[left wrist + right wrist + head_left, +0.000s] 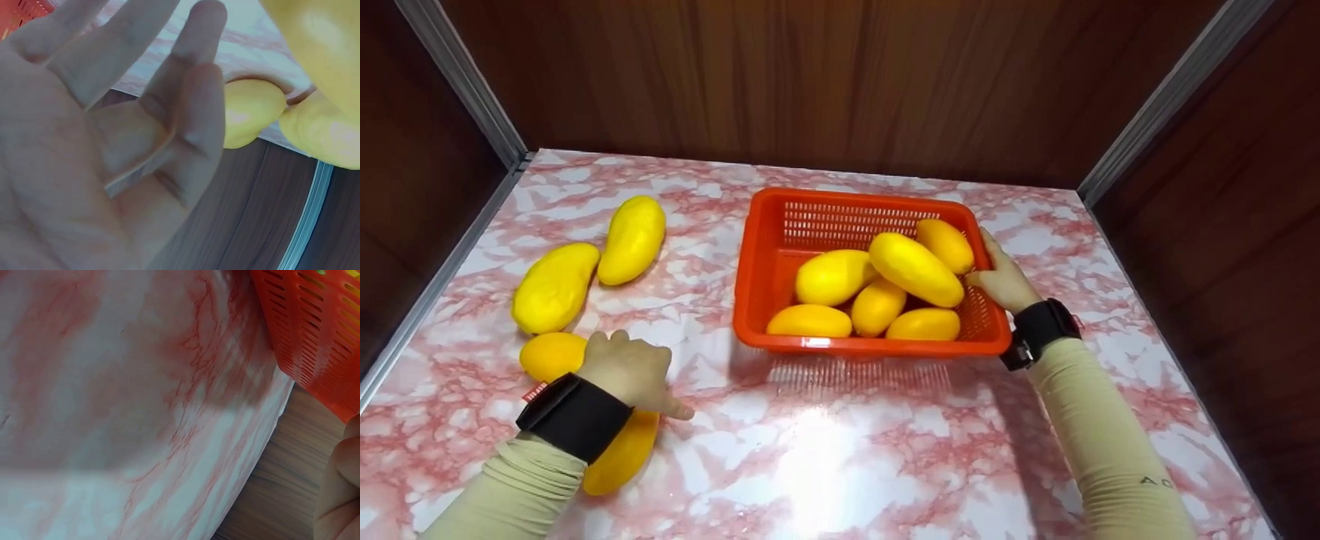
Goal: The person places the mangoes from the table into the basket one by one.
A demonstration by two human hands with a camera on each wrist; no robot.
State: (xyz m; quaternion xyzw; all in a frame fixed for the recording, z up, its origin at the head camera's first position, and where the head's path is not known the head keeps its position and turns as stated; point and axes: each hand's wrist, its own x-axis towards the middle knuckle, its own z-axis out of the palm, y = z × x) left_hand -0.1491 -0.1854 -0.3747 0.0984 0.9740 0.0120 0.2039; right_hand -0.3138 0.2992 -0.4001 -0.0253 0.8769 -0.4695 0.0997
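Observation:
My left hand (628,369) hovers above the table at the left, fingers loosely bent and nothing held, as the left wrist view also shows. Beneath and beside it lie a mango (622,457), partly covered by the wrist, and another mango (549,355). Farther back, two larger yellow mangoes (556,289) (633,240) lie side by side. An orange-red plastic basket (874,345) stands in the middle with several mangoes (916,268) in it. With my right hand (1003,279) I grip its right rim, thumb on the inner side; the outer fingers are partly hidden.
The table (780,465) has a red-and-white marbled top. Dark wood-grain panels (810,82) rise behind it and at both sides, with grey metal strips (465,75) at the corners. Black bands are strapped round both wrists.

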